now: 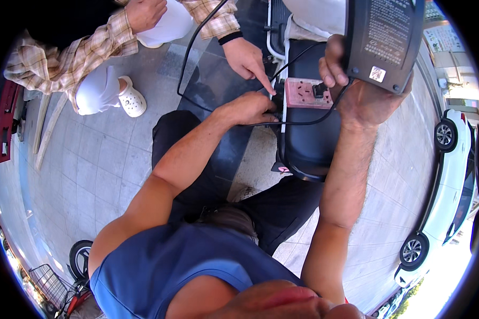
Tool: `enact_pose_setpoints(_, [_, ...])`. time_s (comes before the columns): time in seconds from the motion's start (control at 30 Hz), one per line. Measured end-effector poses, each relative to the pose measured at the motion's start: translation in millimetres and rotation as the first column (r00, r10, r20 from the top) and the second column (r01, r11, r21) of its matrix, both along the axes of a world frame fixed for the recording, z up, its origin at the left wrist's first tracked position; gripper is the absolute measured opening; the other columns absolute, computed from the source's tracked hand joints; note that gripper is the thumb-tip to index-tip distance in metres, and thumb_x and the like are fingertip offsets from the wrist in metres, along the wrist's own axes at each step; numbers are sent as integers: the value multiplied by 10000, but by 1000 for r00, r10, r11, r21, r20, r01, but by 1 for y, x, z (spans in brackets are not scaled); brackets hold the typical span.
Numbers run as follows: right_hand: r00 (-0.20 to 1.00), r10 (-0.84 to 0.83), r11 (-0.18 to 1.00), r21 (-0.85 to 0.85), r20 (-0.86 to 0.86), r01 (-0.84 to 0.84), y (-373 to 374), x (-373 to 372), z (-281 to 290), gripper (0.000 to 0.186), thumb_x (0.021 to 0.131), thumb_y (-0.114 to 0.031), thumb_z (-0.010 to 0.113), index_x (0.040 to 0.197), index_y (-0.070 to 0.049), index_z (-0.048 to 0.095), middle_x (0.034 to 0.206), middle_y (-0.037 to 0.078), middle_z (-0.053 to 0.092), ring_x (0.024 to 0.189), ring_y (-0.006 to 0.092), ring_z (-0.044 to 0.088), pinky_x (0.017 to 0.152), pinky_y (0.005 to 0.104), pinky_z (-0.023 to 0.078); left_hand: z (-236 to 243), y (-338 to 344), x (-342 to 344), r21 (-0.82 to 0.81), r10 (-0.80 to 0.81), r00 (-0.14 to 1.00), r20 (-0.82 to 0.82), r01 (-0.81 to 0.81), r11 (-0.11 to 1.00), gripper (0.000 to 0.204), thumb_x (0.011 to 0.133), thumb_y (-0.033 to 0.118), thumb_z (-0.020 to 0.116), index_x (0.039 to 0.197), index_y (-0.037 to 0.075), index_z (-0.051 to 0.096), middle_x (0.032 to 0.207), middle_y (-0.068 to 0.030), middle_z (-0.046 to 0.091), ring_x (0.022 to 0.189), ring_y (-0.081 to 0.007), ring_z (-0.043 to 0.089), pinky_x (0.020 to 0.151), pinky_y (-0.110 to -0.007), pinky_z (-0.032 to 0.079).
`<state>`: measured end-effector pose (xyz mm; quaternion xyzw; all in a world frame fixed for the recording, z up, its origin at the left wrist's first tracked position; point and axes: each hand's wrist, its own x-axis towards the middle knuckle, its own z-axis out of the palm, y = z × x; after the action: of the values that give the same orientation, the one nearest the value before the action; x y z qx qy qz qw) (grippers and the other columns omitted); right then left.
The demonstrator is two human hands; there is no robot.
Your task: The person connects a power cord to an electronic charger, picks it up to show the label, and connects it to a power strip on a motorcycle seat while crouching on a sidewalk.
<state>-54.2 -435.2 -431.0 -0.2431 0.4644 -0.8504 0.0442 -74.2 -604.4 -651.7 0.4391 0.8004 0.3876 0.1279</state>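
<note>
My right hand (pixel 363 98) holds up a black charger (pixel 383 37) with a label on its back and a cable at its lower end. My left hand (pixel 253 110) is at the left side of a black padded seat (pixel 311 146), fingers curled around something dark I cannot make out, beside a black cable (pixel 298 123). A pink power strip (pixel 300 93) lies on the seat with a black plug (pixel 319 91) in it. Another person's hand (pixel 245 61) points with one finger just above my left hand, toward the seat's side.
Another person in a plaid shirt (pixel 53 74), white trousers and white clogs (pixel 133 101) stands at upper left on pavement. A white car (pixel 442 196) is at right, a red object (pixel 0 122) at far left, and a wheel (pixel 80 258) with a basket (pixel 48 284) at lower left.
</note>
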Motion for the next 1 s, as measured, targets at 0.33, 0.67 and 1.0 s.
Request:
enact_pose_setpoints(0.33, [957, 266, 960, 127, -119, -251, 4, -22, -15, 973, 859, -838, 486, 1379, -19, 568, 968, 127, 561, 645, 117, 432, 613, 286, 377, -6, 1, 10, 21, 54, 998, 45, -55, 998, 330, 910, 344, 747, 990, 23, 750, 895, -200, 725, 867, -396, 689, 757, -469, 534])
enact_pose_setpoints(0.67, [992, 123, 977, 182, -30, -116, 4, -6, -16, 1070, 767, -859, 604, 1428, -24, 501, 1170, 203, 604, 795, 200, 582, 691, 325, 456, -28, -4, 2, 289, -64, 877, 477, -88, 953, 354, 962, 315, 745, 1081, -18, 741, 934, -137, 755, 865, -203, 687, 793, -345, 529])
enact_pose_setpoints(1.0, [999, 34, 977, 211, -9, -32, 4, -5, -24, 1038, 830, -812, 517, 1507, -31, 426, 1391, 278, 525, 1033, 348, 620, 837, 414, 491, -29, 9, -2, 225, -10, 775, 632, -171, 959, 345, 982, 290, 710, 1073, -41, 745, 897, -82, 731, 851, -145, 622, 796, -311, 501])
